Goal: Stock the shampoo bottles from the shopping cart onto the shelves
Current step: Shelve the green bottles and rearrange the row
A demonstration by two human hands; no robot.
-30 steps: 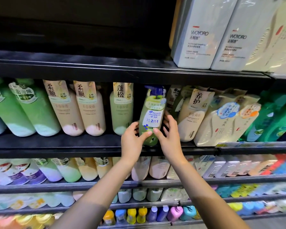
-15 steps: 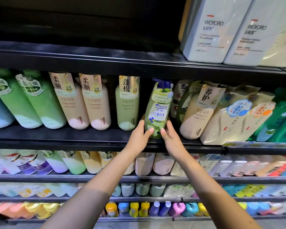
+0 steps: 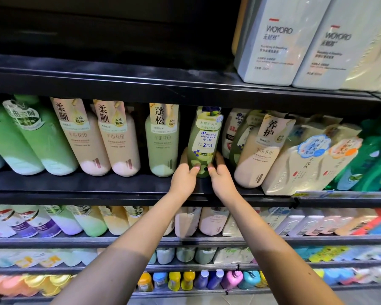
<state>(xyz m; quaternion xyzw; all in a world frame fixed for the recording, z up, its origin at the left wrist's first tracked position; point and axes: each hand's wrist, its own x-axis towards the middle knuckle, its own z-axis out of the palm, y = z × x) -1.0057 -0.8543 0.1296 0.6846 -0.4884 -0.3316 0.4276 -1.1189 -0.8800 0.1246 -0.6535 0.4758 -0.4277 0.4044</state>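
Black store shelving packed with bottles all around, and both my hands are up on the second shelf (image 3: 97, 183) from the top. My left hand (image 3: 183, 179) and right hand (image 3: 221, 180) are wrapped around the base of the green shampoo bottle (image 3: 204, 139), thumbs across the front, fingers curled round its sides. It's a see-through green bottle with an apple picture on top, a blue-and-white label reading 2合1, and a dark pump cap tucked under the shelf above. It stands upright between a pale green bottle (image 3: 163, 139) just left of my left hand and a beige one (image 3: 257, 155) just right of my right. Compared to half a second ago it's pushed further back, standing straighter, and my hands are further in with it.
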